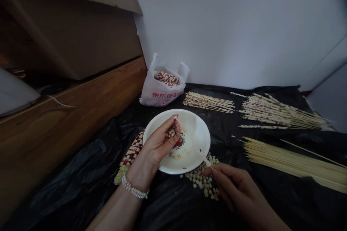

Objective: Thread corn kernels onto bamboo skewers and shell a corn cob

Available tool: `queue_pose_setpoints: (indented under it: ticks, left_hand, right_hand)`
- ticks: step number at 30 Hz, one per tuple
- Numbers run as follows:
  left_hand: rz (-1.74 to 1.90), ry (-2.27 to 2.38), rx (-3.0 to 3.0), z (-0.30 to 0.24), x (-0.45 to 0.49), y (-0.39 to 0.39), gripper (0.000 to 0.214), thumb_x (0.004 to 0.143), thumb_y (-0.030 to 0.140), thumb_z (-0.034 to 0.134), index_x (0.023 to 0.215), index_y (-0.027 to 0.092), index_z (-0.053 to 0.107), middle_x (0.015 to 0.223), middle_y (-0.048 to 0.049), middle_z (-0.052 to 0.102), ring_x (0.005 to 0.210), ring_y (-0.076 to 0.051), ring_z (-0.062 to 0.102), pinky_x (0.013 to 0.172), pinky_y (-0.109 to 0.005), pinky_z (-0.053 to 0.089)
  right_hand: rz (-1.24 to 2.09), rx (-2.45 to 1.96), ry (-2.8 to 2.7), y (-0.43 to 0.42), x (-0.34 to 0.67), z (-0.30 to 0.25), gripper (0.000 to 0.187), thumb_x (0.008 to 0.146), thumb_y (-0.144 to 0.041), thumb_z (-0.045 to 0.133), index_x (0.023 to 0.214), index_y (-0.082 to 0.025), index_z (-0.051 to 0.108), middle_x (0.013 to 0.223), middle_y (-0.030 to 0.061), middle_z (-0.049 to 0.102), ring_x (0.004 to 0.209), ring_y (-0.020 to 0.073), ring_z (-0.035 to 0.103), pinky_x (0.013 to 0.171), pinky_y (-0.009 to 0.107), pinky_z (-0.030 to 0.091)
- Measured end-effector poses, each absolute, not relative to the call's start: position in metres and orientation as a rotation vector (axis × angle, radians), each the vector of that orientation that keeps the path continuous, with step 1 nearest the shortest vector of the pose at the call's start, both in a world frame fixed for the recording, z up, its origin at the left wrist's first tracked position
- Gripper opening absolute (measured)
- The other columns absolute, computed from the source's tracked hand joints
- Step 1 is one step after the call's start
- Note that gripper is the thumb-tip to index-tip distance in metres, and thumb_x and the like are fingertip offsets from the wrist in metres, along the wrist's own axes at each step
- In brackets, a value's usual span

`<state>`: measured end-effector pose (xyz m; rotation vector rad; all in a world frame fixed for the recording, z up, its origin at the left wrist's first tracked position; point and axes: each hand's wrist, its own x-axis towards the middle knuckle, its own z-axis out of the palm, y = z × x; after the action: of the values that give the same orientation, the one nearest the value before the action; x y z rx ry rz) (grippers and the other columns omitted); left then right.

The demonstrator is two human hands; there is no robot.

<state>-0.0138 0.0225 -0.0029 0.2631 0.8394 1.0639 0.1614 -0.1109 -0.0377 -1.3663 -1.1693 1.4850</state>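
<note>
Now we see the left hand (159, 144) curled around corn kernels (171, 132) above a white plate (196, 130). Meanwhile, the right hand (233, 184) pinches a bamboo skewer (206, 160) just over a pile of loose kernels (202, 180).

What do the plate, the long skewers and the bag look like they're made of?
The plate looks like glazed ceramic, though melamine is possible: smooth, glossy white with a printed motif. The long skewers seem to be bare bamboo or wood, pale, matte and thin. The bag appears to be thin plastic, crinkled, slightly translucent white with red print.
</note>
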Motion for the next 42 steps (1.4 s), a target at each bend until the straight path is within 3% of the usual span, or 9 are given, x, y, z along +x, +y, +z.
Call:
queue_pose_setpoints:
  ticks: [7,12,17,34,42]
  left_hand:
    - [1.061,0.774,0.162,0.000,-0.012,0.024,0.040,0.079,0.007,0.065,0.117,0.019,0.064,0.088,-0.0029,0.070,0.069,-0.010,0.064,0.066,-0.019,0.055]
    - [1.076,0.776,0.138,0.003,-0.010,0.024,0.029,0.080,0.005,0.064,0.107,0.015,0.067,0.076,-0.0018,0.068,0.064,-0.009,0.063,0.058,-0.017,0.053]
    - [1.054,0.771,0.161,0.003,-0.011,0.024,0.020,0.079,0.005,0.065,0.098,0.012,0.068,0.077,-0.0036,0.066,0.065,-0.009,0.062,0.059,-0.017,0.053]
    - [0.752,0.721,0.451,0.000,-0.001,0.006,0.014,0.072,0.006,0.072,0.087,0.006,0.070,0.065,-0.0020,0.060,0.058,-0.006,0.056,0.055,-0.014,0.048]
    - [0.529,0.711,0.657,-0.004,-0.002,0.000,0.017,0.068,0.010,0.078,0.083,0.008,0.072,0.068,-0.0028,0.065,0.053,-0.002,0.055,0.052,-0.009,0.043]
  right_hand:
    - [1.630,-1.207,-1.023,-0.110,0.166,-0.040,0.034,0.093,-0.049,0.052,0.092,-0.019,0.069,0.042,-0.0110,0.028,0.041,0.0074,0.018,0.043,0.025,0.010]
    - [1.711,-1.070,-0.958,-0.109,0.166,-0.041,0.034,0.094,-0.046,0.051,0.088,-0.018,0.069,0.040,-0.0120,0.025,0.039,0.0066,0.013,0.041,0.024,0.008]
    - [1.779,-0.990,-0.878,-0.109,0.166,-0.043,0.032,0.095,-0.043,0.051,0.087,-0.018,0.068,0.040,-0.0124,0.024,0.038,0.0062,0.012,0.040,0.024,0.007]
    - [1.568,-1.152,-1.007,-0.108,0.163,-0.037,0.035,0.091,-0.052,0.053,0.089,-0.019,0.066,0.045,-0.0116,0.025,0.042,0.0075,0.019,0.041,0.023,0.011]
    - [1.425,-1.257,-1.138,-0.108,0.163,-0.033,0.037,0.093,-0.050,0.049,0.096,-0.018,0.068,0.042,-0.0098,0.037,0.039,0.0072,0.026,0.042,0.024,0.017]
